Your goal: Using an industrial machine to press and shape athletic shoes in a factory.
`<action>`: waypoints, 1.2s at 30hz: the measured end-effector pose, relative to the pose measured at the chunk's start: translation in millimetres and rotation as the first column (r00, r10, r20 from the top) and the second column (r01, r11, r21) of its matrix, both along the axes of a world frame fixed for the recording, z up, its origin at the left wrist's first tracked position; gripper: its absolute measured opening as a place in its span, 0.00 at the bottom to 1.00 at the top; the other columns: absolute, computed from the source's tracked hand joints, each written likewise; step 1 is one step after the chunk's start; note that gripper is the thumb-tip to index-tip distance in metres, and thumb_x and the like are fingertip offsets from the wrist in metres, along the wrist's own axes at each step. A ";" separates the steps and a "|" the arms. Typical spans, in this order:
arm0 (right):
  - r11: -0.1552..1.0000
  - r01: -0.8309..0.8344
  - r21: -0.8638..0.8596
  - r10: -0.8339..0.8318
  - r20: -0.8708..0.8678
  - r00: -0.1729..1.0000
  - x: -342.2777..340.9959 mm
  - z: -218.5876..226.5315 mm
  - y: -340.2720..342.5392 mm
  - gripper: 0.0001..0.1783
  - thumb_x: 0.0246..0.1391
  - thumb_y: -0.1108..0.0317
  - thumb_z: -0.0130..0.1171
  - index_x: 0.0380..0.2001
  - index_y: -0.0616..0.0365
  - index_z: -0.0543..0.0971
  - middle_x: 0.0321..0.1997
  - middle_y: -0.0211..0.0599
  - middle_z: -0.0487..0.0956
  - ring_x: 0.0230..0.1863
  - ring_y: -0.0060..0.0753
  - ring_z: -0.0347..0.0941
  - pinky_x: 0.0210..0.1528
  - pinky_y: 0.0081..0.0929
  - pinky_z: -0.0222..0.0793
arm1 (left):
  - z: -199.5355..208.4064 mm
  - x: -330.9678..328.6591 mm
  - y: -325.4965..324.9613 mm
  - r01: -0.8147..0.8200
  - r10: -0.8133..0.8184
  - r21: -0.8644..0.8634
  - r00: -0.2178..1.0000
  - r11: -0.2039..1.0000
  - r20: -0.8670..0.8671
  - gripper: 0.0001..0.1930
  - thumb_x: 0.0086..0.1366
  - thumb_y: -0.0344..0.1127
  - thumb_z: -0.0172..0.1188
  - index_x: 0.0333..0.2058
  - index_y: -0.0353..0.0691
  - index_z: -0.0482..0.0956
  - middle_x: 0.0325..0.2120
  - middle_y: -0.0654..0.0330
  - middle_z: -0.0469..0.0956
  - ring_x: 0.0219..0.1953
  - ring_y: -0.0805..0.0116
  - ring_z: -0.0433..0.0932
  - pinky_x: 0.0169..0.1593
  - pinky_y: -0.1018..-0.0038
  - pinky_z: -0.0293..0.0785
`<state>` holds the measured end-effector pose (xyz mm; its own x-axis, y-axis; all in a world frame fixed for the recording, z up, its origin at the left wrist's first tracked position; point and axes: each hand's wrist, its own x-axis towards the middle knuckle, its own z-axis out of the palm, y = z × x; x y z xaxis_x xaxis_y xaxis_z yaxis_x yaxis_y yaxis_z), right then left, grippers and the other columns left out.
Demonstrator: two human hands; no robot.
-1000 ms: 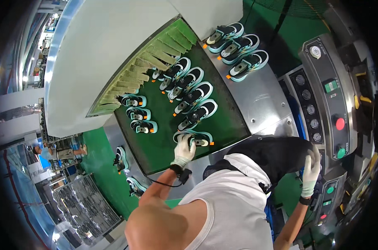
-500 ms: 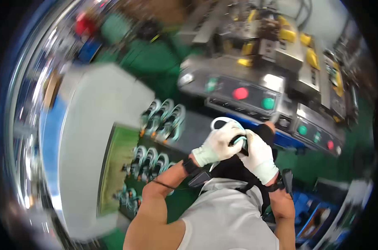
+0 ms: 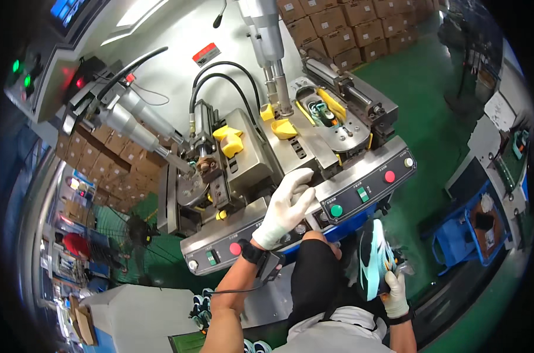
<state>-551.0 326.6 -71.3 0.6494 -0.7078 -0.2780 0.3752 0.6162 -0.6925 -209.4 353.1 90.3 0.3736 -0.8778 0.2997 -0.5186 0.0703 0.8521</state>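
My left hand (image 3: 287,209) reaches over the front edge of a steel press machine (image 3: 256,206), between its two button panels. Its gloved fingers are stretched out and hold nothing. My right hand (image 3: 395,294), also in a white glove, grips a black sports shoe (image 3: 373,259) with a thick mint sole, low at the right beside my knee. The shoe is held on its side, its sole turned toward the left. Another shoe with mint and orange parts (image 3: 324,113) sits in the machine's right station between yellow pads (image 3: 332,105).
Metal pressing cylinders (image 3: 261,29) hang over the machine. The right panel carries a red button (image 3: 389,176) and a green one (image 3: 336,210). More shoes (image 3: 201,309) stand on a rack at lower left. A blue chair (image 3: 455,241) is at right; cartons (image 3: 349,29) are stacked behind.
The view has swung toward the machine. My hands, together on a partly hidden dark thing with a mint loop before, are apart: left over the machine, right holding the shoe low at the right.
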 end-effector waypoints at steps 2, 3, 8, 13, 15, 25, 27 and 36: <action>0.995 0.097 0.040 -0.098 0.048 0.994 -0.5 -4.7 2.6 0.37 0.55 0.52 0.68 0.60 0.65 0.68 0.53 0.36 0.78 0.50 0.30 0.78 0.53 0.30 0.76 | -6.5 12.9 -23.6 -0.019 0.019 0.042 1.000 0.999 0.003 0.22 0.68 0.29 0.58 0.59 0.35 0.69 0.55 0.55 0.73 0.57 0.67 0.74 0.60 0.70 0.71; 0.992 0.116 0.055 -0.118 0.036 0.992 -2.9 -8.6 2.0 0.39 0.54 0.49 0.68 0.60 0.64 0.68 0.53 0.36 0.78 0.49 0.31 0.78 0.53 0.30 0.76 | -8.2 19.2 -36.9 -0.010 0.009 0.042 0.999 0.999 0.034 0.22 0.68 0.29 0.58 0.59 0.35 0.69 0.55 0.54 0.73 0.56 0.67 0.74 0.60 0.70 0.71; 0.985 0.147 0.089 -0.152 0.061 0.986 6.0 -20.6 -18.3 0.40 0.54 0.47 0.68 0.60 0.64 0.68 0.52 0.35 0.79 0.49 0.31 0.79 0.52 0.30 0.76 | -14.3 71.2 -123.9 -0.090 0.047 0.158 0.965 0.983 0.256 0.27 0.67 0.40 0.60 0.61 0.34 0.68 0.55 0.48 0.74 0.56 0.61 0.75 0.59 0.68 0.71; 0.985 0.159 0.071 -0.155 -0.059 0.986 19.0 -44.2 -46.2 0.49 0.45 0.42 0.74 0.60 0.67 0.69 0.54 0.34 0.76 0.51 0.28 0.74 0.53 0.31 0.72 | -47.4 156.7 -227.4 -0.184 0.104 0.150 0.899 0.972 0.425 0.31 0.66 0.43 0.61 0.61 0.29 0.67 0.56 0.45 0.75 0.57 0.58 0.75 0.60 0.69 0.69; 0.972 0.177 0.154 -0.162 -0.104 0.981 16.6 -47.7 -53.6 0.47 0.44 0.42 0.75 0.58 0.65 0.70 0.51 0.31 0.77 0.48 0.25 0.75 0.50 0.27 0.71 | -53.8 163.4 -270.6 -0.166 0.076 0.197 0.915 0.966 0.397 0.33 0.65 0.44 0.62 0.63 0.29 0.65 0.57 0.43 0.73 0.59 0.56 0.73 0.61 0.68 0.68; 0.935 0.267 0.234 -0.210 -0.244 0.947 10.9 -59.3 -82.3 0.40 0.39 0.46 0.79 0.45 0.62 0.72 0.37 0.26 0.74 0.37 0.20 0.71 0.40 0.25 0.70 | -91.7 231.8 -360.1 -0.165 -0.114 0.310 0.692 0.936 0.713 0.17 0.61 0.33 0.53 0.46 0.38 0.81 0.43 0.42 0.80 0.47 0.44 0.79 0.55 0.60 0.74; 0.942 0.257 0.218 -0.207 -0.226 0.952 16.0 -54.3 -82.6 0.43 0.39 0.45 0.78 0.49 0.65 0.73 0.44 0.31 0.76 0.43 0.23 0.73 0.46 0.27 0.71 | -86.5 223.5 -347.6 -0.224 -0.035 0.282 0.723 0.933 0.690 0.16 0.61 0.33 0.54 0.47 0.38 0.81 0.44 0.42 0.80 0.48 0.45 0.79 0.56 0.61 0.73; 0.973 0.200 -0.118 -0.216 -0.143 0.966 48.7 -42.2 -100.8 0.37 0.58 0.47 0.62 0.59 0.64 0.69 0.52 0.31 0.77 0.51 0.27 0.74 0.54 0.30 0.70 | 25.6 134.1 -180.4 -0.140 0.257 -0.251 0.807 0.958 0.532 0.14 0.65 0.26 0.55 0.50 0.34 0.78 0.44 0.52 0.81 0.46 0.64 0.81 0.51 0.71 0.75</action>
<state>-502.3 225.8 -113.5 0.4397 -0.8527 -0.2820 0.3721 0.4587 -0.8069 -75.3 172.7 115.9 0.2522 -0.7064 0.6613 -0.9175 0.0427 0.3955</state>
